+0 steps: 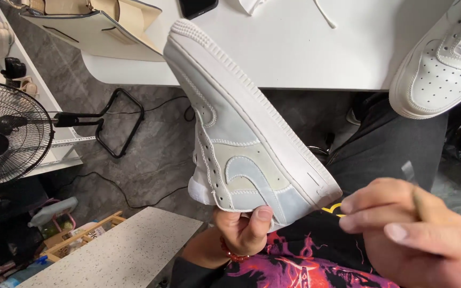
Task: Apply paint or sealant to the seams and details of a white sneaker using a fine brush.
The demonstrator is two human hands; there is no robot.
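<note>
My left hand [244,229] grips a white and pale grey-blue sneaker [241,128] by its heel and collar, holding it on its side with the toe pointing up toward the table and the white ribbed sole facing right. My right hand [412,226] is low at the right, fingers closed around a thin stick-like tool [420,200], close to the sneaker's heel end but apart from it. A second white sneaker [441,58] with a perforated toe lies on the white table [294,53] at the upper right, its toe hanging over the edge.
A cream handbag [102,24] and a dark phone [198,6] lie on the table. A black fan [6,133] stands at the left with cables on the grey floor. A speckled counter [124,250] is below left. My lap is in dark clothes.
</note>
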